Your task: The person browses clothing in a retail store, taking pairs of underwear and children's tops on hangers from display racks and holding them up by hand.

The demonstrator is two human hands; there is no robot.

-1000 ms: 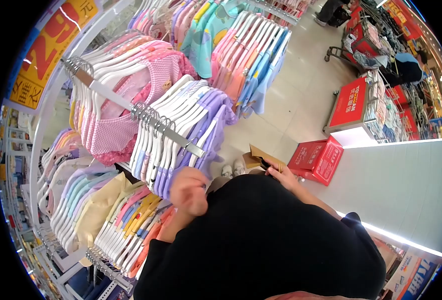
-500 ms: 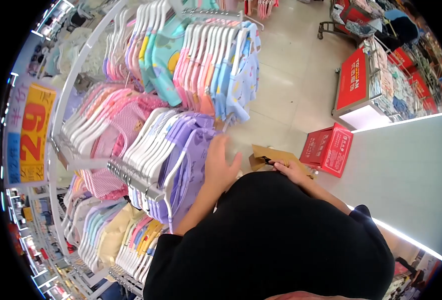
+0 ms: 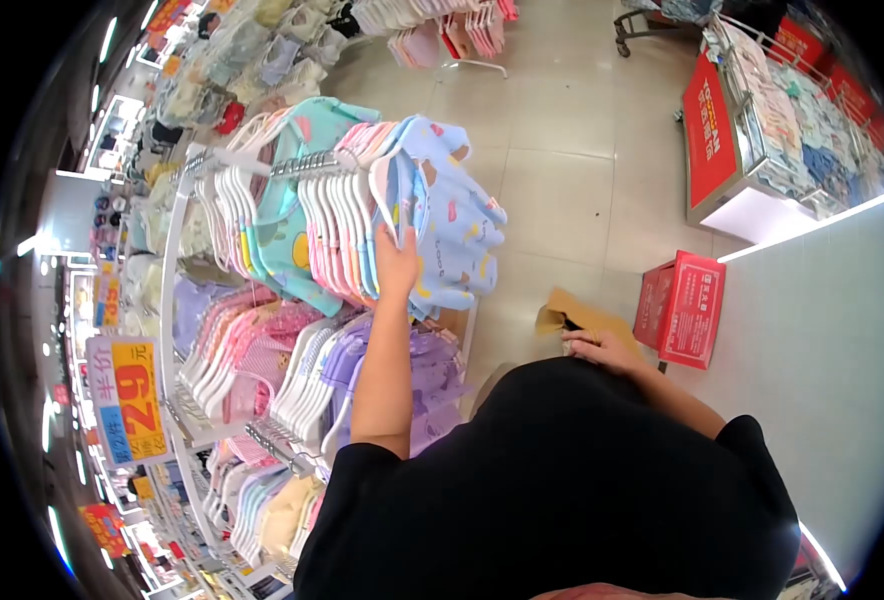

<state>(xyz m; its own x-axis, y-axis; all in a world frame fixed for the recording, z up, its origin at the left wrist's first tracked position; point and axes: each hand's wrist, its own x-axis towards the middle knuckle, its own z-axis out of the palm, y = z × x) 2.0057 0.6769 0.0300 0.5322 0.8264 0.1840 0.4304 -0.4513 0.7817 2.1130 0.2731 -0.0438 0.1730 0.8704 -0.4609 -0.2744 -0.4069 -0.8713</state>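
My left hand (image 3: 395,262) reaches to the upper rail, its fingers closed on the white hanger (image 3: 380,185) of a light-blue printed children's garment (image 3: 444,225). Beside it hang a mint-green top (image 3: 287,230) and pink garments on white hangers. Down by my body at the right, my right hand (image 3: 605,352) is closed on a brown paper bag (image 3: 602,318) with a dark part near the fingers. The bag's lower side is hidden.
Lower rails carry pink clothes (image 3: 262,345) and purple clothes (image 3: 422,365). A price sign (image 3: 129,400) is at the left. On the right are a red box (image 3: 687,310), a pale counter (image 3: 812,370) and a red-panelled bin of clothes (image 3: 707,130). Tiled floor (image 3: 562,185) lies between.
My left hand has moved up and forward from beside the purple clothes to the light-blue garment's hanger. The view has shifted; my right hand still holds the bag.
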